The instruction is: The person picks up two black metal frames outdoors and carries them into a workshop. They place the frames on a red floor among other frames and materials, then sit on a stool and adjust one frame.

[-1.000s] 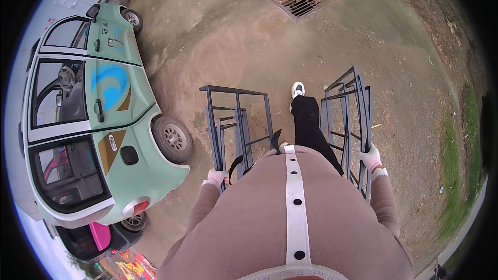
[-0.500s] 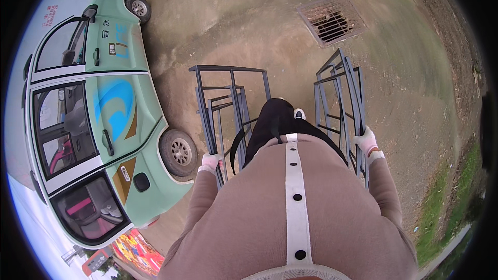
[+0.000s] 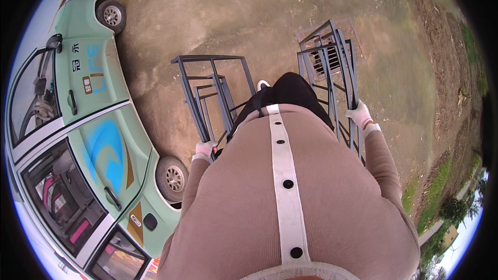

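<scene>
My left hand (image 3: 205,149), in a white and pink glove, is closed around a bar of a dark grey metal frame (image 3: 211,58) hanging at my left side. On the right, my right hand (image 3: 360,114), gloved the same way, grips a second dark grey metal frame (image 3: 346,67). Each frame looks like several slim bars joined into nested rectangles, tilted and reaching out ahead of me. Their lower parts are partly hidden by my body and legs. The fingertips of both hands are largely out of sight.
A light green van (image 3: 78,129) with blue markings stands close on my left, its rear wheel (image 3: 172,179) near my left arm. A metal drain grate (image 3: 328,58) lies in the concrete ground, partly behind the right frame. Grass (image 3: 436,186) and bare soil run along the right.
I have stepped forward, with the other foot now showing ahead. The drain grate has come nearer, behind the right frame, and the van has slid back and left. Both hands keep their hold.
</scene>
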Tool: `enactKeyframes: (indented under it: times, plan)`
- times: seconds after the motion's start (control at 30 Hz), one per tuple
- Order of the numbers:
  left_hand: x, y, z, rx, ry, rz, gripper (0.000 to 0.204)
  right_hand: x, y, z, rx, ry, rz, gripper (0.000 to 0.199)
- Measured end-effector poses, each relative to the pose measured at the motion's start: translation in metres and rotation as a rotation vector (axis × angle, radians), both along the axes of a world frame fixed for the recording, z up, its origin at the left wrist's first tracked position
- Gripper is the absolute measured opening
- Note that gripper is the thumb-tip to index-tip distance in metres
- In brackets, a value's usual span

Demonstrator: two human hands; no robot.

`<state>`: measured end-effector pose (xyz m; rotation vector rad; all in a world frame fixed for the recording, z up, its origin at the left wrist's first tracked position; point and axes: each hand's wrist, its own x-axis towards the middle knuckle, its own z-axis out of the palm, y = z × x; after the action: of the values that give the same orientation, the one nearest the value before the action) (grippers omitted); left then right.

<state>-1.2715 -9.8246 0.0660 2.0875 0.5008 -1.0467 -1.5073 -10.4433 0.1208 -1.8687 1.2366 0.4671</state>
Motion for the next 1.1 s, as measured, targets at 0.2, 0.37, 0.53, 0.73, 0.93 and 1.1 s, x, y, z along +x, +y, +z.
enactKeyframes:
  times: [0.2, 0.37, 0.53, 0.73, 0.93, 1.1]
  plan:
    - [0.158, -0.04, -0.021, 0.017, 0.08, -0.041, 0.018, 0.18, -0.084, -0.017, -0.039, -0.004, 0.036, 0.04]
    - [0.271, -0.08, -0.042, 0.18, 0.095, 0.065, 0.025, 0.348, -0.163, -0.04, 0.1, -0.042, -0.011, 0.047]
    - [0.427, -0.13, -0.013, 0.118, 0.116, 0.107, 0.019, 0.523, -0.224, -0.032, 0.072, 0.028, 0.078, 0.047]
    - [0.626, -0.232, 0.042, 0.048, 0.159, 0.445, 0.013, 0.713, -0.288, -0.032, -0.005, 0.022, 0.165, 0.046]
    - [0.794, -0.285, 0.008, 0.051, 0.105, 0.408, 0.011, 0.888, -0.334, -0.036, -0.035, -0.043, 0.169, 0.047]
    - [0.965, -0.337, -0.026, -0.001, 0.073, 0.303, 0.015, 1.049, -0.372, -0.027, -0.016, 0.106, 0.172, 0.044]
